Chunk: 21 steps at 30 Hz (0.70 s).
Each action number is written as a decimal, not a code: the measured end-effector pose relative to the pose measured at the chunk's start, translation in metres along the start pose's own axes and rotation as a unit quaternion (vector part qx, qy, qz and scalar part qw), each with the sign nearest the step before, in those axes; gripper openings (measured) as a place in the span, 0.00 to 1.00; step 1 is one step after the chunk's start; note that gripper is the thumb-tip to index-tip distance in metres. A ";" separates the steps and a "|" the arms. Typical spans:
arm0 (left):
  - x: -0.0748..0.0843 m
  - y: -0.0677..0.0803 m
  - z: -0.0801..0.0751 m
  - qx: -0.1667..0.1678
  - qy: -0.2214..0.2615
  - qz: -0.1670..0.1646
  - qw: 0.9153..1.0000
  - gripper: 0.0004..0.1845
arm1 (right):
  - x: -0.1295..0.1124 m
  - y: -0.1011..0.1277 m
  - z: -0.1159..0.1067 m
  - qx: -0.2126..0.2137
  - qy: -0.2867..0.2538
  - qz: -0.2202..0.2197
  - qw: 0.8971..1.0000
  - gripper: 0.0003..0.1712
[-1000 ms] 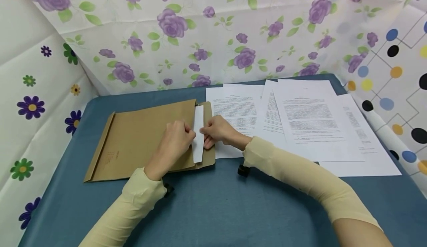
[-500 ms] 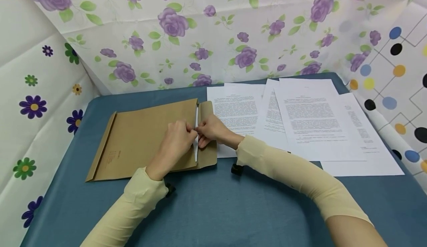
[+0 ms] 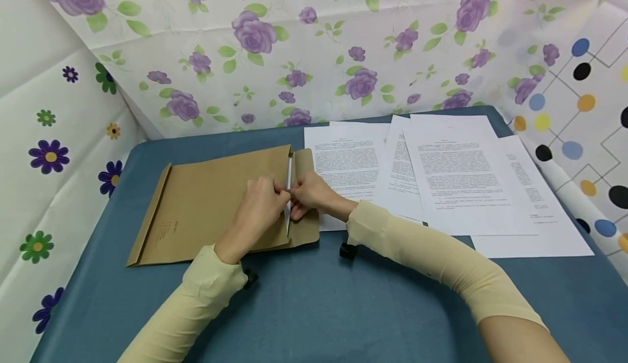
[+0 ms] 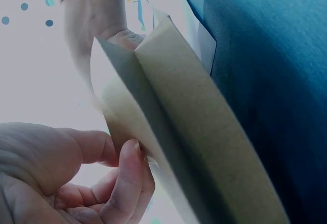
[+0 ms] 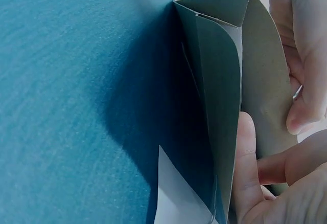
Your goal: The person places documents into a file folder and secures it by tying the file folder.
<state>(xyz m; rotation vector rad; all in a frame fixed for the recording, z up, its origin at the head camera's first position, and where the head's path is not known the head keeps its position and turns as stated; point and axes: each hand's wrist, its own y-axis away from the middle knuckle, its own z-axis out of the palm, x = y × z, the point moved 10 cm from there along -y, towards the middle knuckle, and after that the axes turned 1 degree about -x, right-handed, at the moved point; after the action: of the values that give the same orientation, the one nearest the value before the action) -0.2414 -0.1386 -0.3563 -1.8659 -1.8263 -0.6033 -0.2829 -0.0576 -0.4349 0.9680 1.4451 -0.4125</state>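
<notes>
A brown paper envelope [image 3: 216,199] lies flat on the blue table [image 3: 319,308], its mouth and flap [image 3: 305,188] to the right. A thin sliver of a white sheet [image 3: 289,177] shows at the mouth; the rest is hidden inside. My left hand [image 3: 275,191] pinches the upper edge of the mouth. My right hand [image 3: 296,197] meets it there and pinches the flap. In the left wrist view my left hand [image 4: 115,155] holds the lifted envelope [image 4: 204,132]. In the right wrist view my right hand [image 5: 255,173] grips the flap [image 5: 225,91], thumb along it.
Several printed white sheets [image 3: 456,172] lie spread over the right half of the table, one of them reaching under the flap. Floral panels [image 3: 294,41] wall in the back and left, a dotted panel [image 3: 579,107] the right. Bare blue cloth runs along the front.
The white sheet has slid left into the envelope, from a wide strip to a thin sliver. My right hand has moved left up to the left hand at the mouth.
</notes>
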 end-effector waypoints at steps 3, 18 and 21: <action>0.000 0.000 0.000 0.001 0.002 0.002 1.000 0.18 | 0.000 0.001 0.000 0.000 0.009 -0.004 1.000 0.20; -0.003 0.000 0.002 -0.003 0.002 -0.002 1.000 0.18 | 0.001 0.003 -0.004 -0.005 0.033 -0.001 0.999 0.21; -0.003 0.000 0.002 -0.004 0.003 -0.002 1.000 0.20 | -0.003 0.007 -0.009 -0.003 0.045 -0.014 0.999 0.20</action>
<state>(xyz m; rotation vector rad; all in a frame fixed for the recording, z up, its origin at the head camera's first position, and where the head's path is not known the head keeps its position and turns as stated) -0.2411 -0.1393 -0.3597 -1.8652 -1.8265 -0.6167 -0.2834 -0.0476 -0.4290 0.9716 1.5420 -0.3894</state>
